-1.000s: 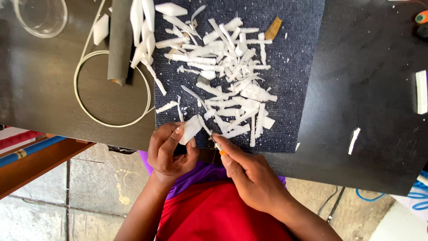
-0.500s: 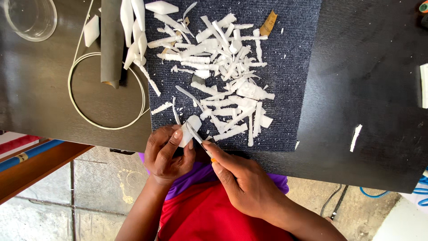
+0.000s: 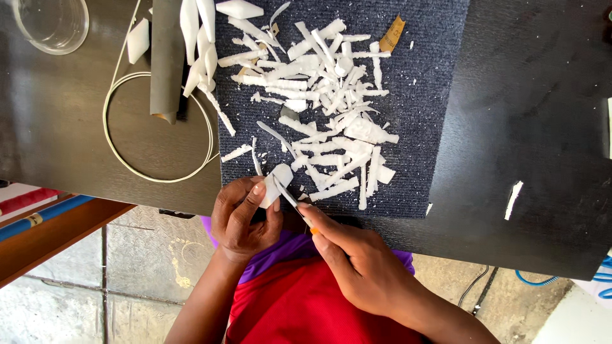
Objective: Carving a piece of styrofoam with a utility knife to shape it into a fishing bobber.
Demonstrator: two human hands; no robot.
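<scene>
Packages and labels: a small tan scrap like torn cardboard [image 3: 391, 35] lies at the far edge of the mat; flat red and blue items [image 3: 38, 207] sit on a lower wooden shelf at the left, print too small to tell.
Mat: a dark blue ribbed mat [image 3: 433, 127] lies on the black surface [image 3: 542, 95], reaching its near edge.
Shavings: a heap of white strips and chips [image 3: 331, 108] is strewn over the middle of the mat; one stray white strip [image 3: 513, 199] lies on the bare surface to the right.
Far left: a clear round container [image 3: 54, 22] stands at the corner; a grey tube [image 3: 167, 57] lies across a cream ring of cord [image 3: 121, 153]; long white carved pieces [image 3: 197, 38] lie just beside the tube.
In the way: nothing covers the hands; the shavings lie just beyond them.
Left hand [image 3: 245, 220]: fingers closed round a small white block [image 3: 275, 183], held over the near edge of the mat.
Right hand [image 3: 357, 261]: fingers wrapped tight on a thin knife [image 3: 290, 199], its blade touching the white block; a bit of orange handle shows at the fingers.
Below: red and purple clothing [image 3: 299, 299], tiled floor.
</scene>
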